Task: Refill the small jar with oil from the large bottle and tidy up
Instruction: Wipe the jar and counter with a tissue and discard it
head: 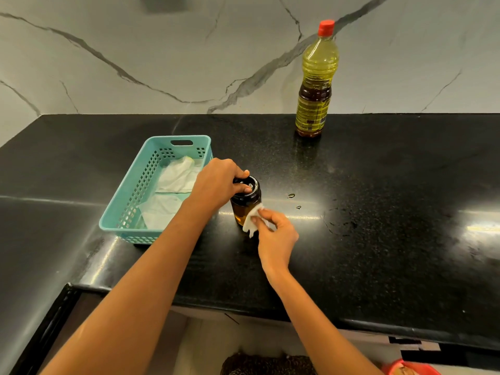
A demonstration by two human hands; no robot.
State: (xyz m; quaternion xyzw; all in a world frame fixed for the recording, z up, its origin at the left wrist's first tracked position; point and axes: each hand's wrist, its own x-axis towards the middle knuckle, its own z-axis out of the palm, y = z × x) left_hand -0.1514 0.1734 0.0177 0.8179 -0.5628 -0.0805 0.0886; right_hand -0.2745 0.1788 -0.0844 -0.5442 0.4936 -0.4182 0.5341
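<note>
Black speckled counter (pixel 378 253), glossy, under everything; at 12 o'clock behind it, a white veined wall (pixel 135 63).

Teal slotted basket (pixel 200 138) at 9 to 10 o'clock of the jar, just beside the left forearm. Holds crumpled white paper sheets (pixel 176 180).

Large bottle (pixel 315 85) upright at 1 o'clock of the jar, well apart from it, near the wall. Carries a red cap (pixel 326 27) on its neck and a yellow label round its lower body.

Left hand (pixel 216 182) in from 7 o'clock. Curls its fingers over the black lid (pixel 251 182) and grips it from above.

Right hand (pixel 276 234) in from 5 o'clock. Pinches a white tissue (pixel 251 220) between thumb and fingertips, narrow grip, and presses it to the jar's side at about 4 o'clock.

Small jar (pixel 239 209) upright on the counter near mid-view, between the two hands, lid on, amber oil inside.

Two oil drops (pixel 291 195) on the counter at 3 o'clock of the jar, near but not touching it.
</note>
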